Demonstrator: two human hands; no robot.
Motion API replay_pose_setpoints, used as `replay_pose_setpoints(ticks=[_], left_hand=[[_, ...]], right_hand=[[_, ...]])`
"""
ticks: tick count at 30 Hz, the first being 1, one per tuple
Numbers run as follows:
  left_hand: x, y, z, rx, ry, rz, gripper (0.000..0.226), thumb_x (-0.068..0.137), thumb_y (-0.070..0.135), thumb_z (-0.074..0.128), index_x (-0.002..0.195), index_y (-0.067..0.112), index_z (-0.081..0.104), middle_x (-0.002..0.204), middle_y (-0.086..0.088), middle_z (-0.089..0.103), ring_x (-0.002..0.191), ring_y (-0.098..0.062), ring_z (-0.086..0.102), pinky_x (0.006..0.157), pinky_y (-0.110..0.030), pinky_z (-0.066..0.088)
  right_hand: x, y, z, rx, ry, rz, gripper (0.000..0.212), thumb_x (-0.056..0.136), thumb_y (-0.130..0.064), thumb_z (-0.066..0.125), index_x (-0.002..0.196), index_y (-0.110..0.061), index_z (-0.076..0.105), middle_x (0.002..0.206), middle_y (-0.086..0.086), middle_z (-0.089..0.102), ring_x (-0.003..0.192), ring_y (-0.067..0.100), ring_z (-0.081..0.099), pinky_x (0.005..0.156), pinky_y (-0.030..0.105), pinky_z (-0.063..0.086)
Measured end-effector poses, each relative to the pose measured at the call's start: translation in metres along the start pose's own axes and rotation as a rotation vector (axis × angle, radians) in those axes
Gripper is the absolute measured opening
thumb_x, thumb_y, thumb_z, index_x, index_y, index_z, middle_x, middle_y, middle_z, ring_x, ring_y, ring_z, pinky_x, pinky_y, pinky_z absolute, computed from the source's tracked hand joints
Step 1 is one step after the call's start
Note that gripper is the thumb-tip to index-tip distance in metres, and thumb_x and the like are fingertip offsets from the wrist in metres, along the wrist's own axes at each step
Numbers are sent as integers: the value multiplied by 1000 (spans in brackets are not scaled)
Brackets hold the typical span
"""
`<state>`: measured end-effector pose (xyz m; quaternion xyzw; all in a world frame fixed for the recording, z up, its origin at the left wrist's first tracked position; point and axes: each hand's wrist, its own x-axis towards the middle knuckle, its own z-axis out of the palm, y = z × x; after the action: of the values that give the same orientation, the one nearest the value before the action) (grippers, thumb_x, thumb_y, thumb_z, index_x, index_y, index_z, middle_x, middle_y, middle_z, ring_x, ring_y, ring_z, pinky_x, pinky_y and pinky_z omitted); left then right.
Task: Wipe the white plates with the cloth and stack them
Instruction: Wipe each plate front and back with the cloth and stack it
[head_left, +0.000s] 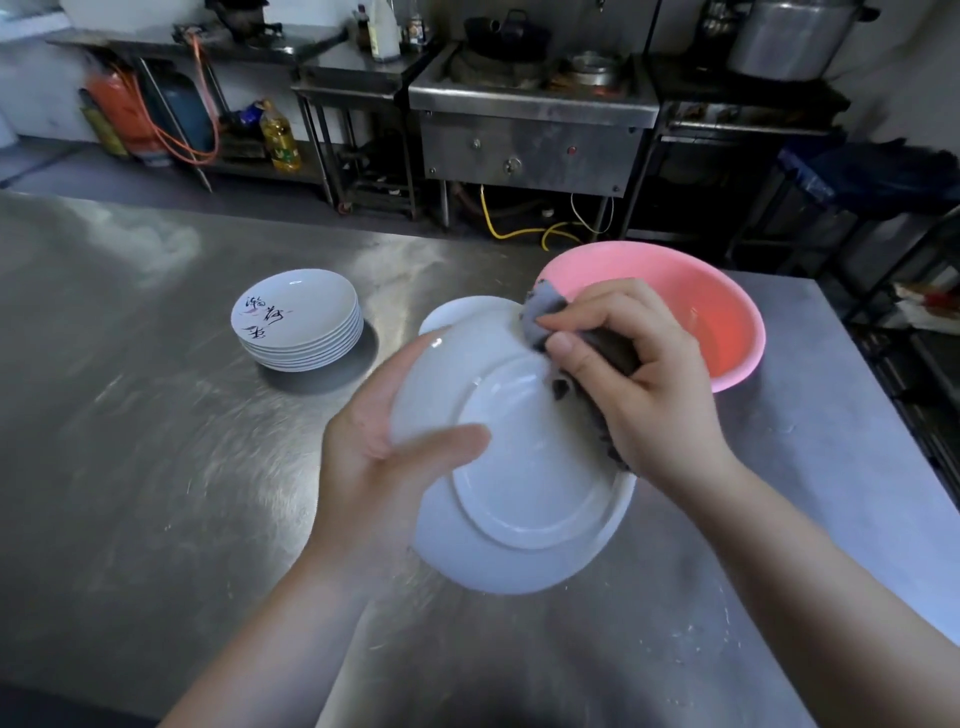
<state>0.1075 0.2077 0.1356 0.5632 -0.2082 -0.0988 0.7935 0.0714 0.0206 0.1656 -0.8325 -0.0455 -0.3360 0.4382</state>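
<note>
Above the near edge of the steel table (130, 467), a person holds a white plate (519, 493) tilted, its underside facing up. Their left hand (384, 457) grips the plate's left rim, thumb curled across the base and fingers hidden behind. Their right hand (639, 379) is closed round a grey cloth (545, 312), pressing it against the plate's upper right rim. The wiping step looks to be in hand, on the back of this plate. Just behind it a second white rim (447, 314) peeks out, probably another plate waiting; whether it rests on the table I cannot tell. Beyond the right hand stands a pink basin (727, 296). To the left, well apart, sits a stack (298, 322) of wiped plates, the top one bearing dark brush lettering. Next, I judge, the cloth must go round the remaining rim, then the left hand must turn the plate face up and carry it to that stack. Farther back stand a stove (530, 109) and shelving.
</note>
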Motion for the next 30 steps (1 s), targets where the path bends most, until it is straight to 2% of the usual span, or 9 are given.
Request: replay_pose_setpoints(ticks=[2, 5, 9, 13, 17, 20, 26, 28, 30], left_hand=[[-1, -2, 3, -38, 155, 29, 66, 63, 12, 75, 128, 15, 64, 115, -10, 72, 105, -28, 67, 90, -42, 56], [-6, -10, 18, -93, 347, 47, 62, 70, 6, 72, 130, 18, 62, 120, -3, 71, 110, -21, 67, 91, -35, 55], [-11, -17, 25, -13, 353, -5, 61, 67, 16, 81, 123, 18, 59, 108, 3, 75, 98, -11, 70, 79, -22, 54], [0, -11, 7, 100, 315, -141, 63, 48, 42, 85, 99, 19, 55, 77, -1, 74, 69, -16, 68, 60, -31, 49], [7, -6, 2, 184, 150, -144, 69, 58, 39, 83, 122, 27, 60, 106, 4, 75, 97, -16, 71, 83, -36, 56], [7, -7, 4, 167, 104, -118, 61, 68, 30, 80, 126, 30, 61, 118, 2, 71, 109, -19, 67, 92, -39, 52], [5, -6, 12, -133, 325, -107, 49, 75, 10, 71, 121, 27, 68, 107, 4, 75, 95, -10, 71, 70, -21, 56], [6, -4, 17, -200, 413, -79, 50, 81, 9, 70, 127, 27, 64, 112, 5, 74, 99, -10, 71, 71, -21, 56], [7, -4, 27, -213, 483, -37, 50, 87, 6, 66, 133, 25, 59, 117, 5, 72, 105, -11, 69, 79, -24, 58]], right_hand=[[-7, 8, -2, 72, 100, 133, 16, 85, -12, 66, 87, -28, 65, 94, -4, 62, 96, 9, 58, 89, 27, 44], [-27, 14, 7, 174, 216, 319, 24, 86, -10, 69, 86, -33, 66, 98, 2, 65, 96, 16, 62, 87, 32, 47], [-34, 16, 3, 128, 232, 316, 24, 84, -7, 70, 89, -30, 68, 98, 0, 66, 98, 13, 62, 89, 27, 47], [-25, 21, -17, 108, 107, 259, 17, 83, -9, 71, 90, -24, 68, 97, 1, 65, 96, 6, 60, 87, 17, 44], [-17, 21, -26, 152, -9, 229, 10, 79, -21, 67, 89, -21, 70, 94, -2, 63, 95, 4, 58, 87, 16, 42], [-15, 22, -28, 172, -23, 227, 10, 80, -22, 68, 89, -20, 71, 93, -6, 64, 96, 4, 58, 87, 16, 43], [-25, 20, -17, 135, 291, 332, 12, 86, -16, 68, 90, -27, 71, 97, -4, 68, 97, 8, 63, 88, 27, 50], [-36, 14, -4, 83, 441, 317, 9, 88, -16, 65, 89, -25, 67, 94, -4, 65, 93, 12, 62, 87, 38, 50], [-50, 5, 18, 0, 463, 165, 6, 88, -14, 63, 88, -20, 64, 91, -1, 61, 90, 17, 59, 83, 41, 47]])
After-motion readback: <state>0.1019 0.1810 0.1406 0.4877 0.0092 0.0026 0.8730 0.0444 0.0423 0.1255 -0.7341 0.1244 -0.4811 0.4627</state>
